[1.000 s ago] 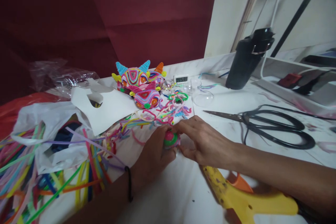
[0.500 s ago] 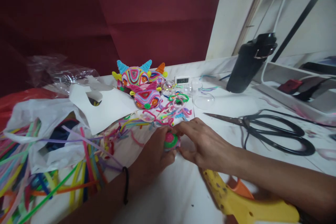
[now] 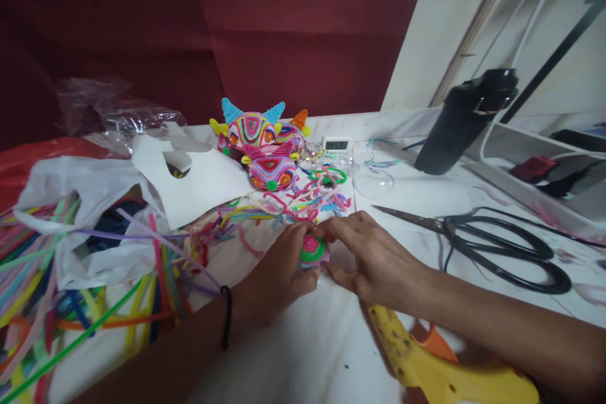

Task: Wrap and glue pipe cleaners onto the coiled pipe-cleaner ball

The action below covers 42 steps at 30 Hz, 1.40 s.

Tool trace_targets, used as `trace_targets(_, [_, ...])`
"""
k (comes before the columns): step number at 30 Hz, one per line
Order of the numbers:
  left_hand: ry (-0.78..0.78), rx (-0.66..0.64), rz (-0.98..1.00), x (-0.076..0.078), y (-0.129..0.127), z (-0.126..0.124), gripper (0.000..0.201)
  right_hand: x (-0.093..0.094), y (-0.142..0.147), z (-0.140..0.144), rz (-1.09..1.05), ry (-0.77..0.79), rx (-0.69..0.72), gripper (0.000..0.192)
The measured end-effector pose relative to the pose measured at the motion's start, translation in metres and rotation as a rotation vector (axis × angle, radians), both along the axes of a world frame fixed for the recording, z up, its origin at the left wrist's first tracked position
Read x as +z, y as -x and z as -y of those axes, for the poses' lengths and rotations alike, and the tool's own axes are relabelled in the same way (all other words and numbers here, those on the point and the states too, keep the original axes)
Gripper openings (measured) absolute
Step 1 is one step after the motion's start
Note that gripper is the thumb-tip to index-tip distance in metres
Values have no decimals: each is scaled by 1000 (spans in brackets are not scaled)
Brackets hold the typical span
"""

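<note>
Pinching from both sides, the left hand point(image 3: 279, 268) and the right hand point(image 3: 374, 259) hold a small round piece point(image 3: 312, 254) between thumbs and fingertips, low over the middle of the white counter point(image 3: 341, 334). Its pink centre and green ring face up. That hold matches the one a second ago, though a bit more of the pink and green now shows past the left thumb; everything around lies where it lay, only seen from a slightly turned head.

Nearest, a yellow glue gun point(image 3: 426, 363) with an orange trigger lies partly under the right forearm. Toward the left edge, loose pipe cleaners point(image 3: 95, 319) spill around a white plastic bag point(image 3: 95, 271). Across on the right, big black-handled scissors point(image 3: 442, 225) lie with their point toward the hands.

Just beyond the fingers is a tangle of coloured clippings point(image 3: 307, 207), with a cut white sheet point(image 3: 203, 183) to its left and a clear dome point(image 3: 376, 184) to its right. Three horned toy heads point(image 3: 272, 173) sit close together near the far edge, beside a small digital clock point(image 3: 337, 145). Farther right stands a black bottle point(image 3: 442, 129).
</note>
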<state>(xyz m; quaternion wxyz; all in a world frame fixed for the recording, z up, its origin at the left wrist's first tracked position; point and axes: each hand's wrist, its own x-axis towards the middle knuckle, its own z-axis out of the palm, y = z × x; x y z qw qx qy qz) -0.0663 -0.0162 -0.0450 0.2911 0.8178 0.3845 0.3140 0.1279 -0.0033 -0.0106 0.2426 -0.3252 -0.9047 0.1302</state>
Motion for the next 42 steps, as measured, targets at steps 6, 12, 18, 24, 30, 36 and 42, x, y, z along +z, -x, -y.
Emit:
trace_targets(6, [-14, 8, -1, -2, -1, 0, 45, 0, 2, 0, 10, -13, -10, 27])
trace_targets(12, [-7, 29, 2, 2, -3, 3, 42, 1, 4, 4, 63, -34, -65, 29])
trace_targets(18, [-10, 48, -12, 2, -6, 1, 39, 5, 8, 9, 115, -66, -115, 33])
trace_targets(24, [-29, 67, -8, -1, -7, 1, 41, 4, 9, 11, 123, -58, -138, 32])
trace_targets(30, [-33, 71, -25, 0, -6, 2, 44, 7, 5, 9, 76, -26, -88, 40])
trace_targets(36, [-27, 69, -12, 1, -6, 3, 48, 9, 0, 1, -8, 48, -51, 40])
trace_targets(42, [-34, 78, -10, 1, -7, 3, 44, 3, 1, -5, -24, 20, -31, 41])
